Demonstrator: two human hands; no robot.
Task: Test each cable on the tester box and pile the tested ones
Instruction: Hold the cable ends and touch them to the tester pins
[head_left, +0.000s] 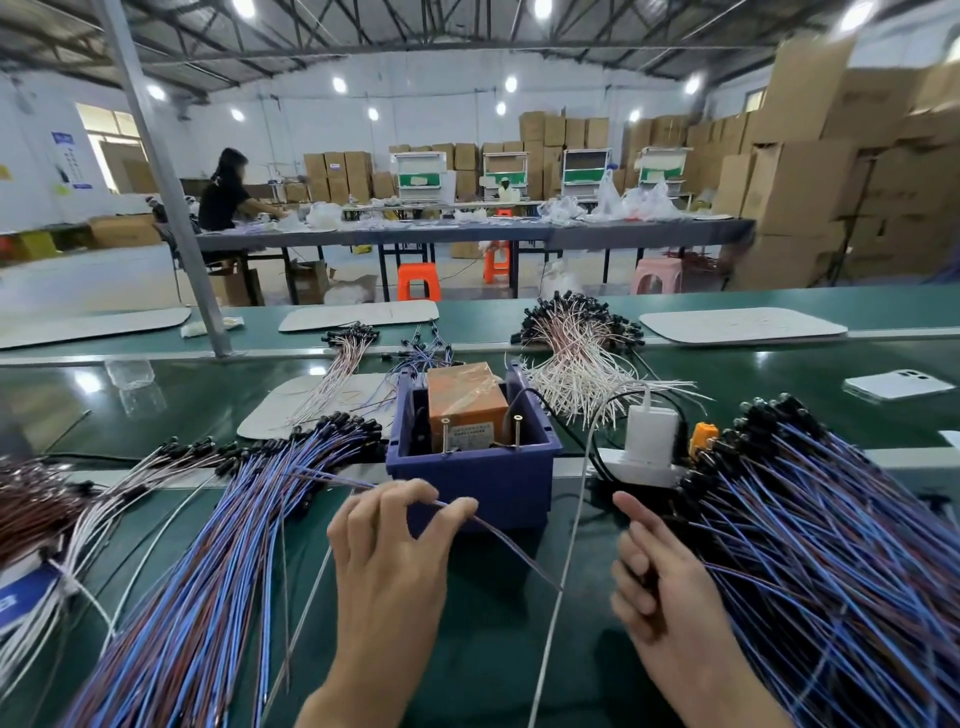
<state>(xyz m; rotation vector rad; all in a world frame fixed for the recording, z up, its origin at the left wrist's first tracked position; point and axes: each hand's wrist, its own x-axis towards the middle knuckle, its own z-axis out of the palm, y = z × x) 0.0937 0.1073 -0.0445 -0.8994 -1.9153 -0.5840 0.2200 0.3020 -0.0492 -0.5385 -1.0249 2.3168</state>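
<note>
A warehouse hall under a dark steel-truss roof (467, 31) hung with bright round lamps (338, 84); white walls (31, 166), with a window (111, 127) at the left; cardboard boxes (810, 171) stacked high along the rear and right; a long grey counter (467, 236) with a person (223, 192) at its left end; orange stools (418, 280) and a pink stool (657, 274) on the pale floor (78, 278).

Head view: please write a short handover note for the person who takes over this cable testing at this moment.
Left hand: pinches one thin cable in front of the blue bin.
Right hand: fingers curled beside the right pile; whether it holds a cable is unclear.
Tester box: orange, inside the bin, two upright pins; the cable touches neither.
Left pile and right pile are both large; which is tested cannot be told.
Left: if the held cable is untested, test it, pile it, go on.
</note>
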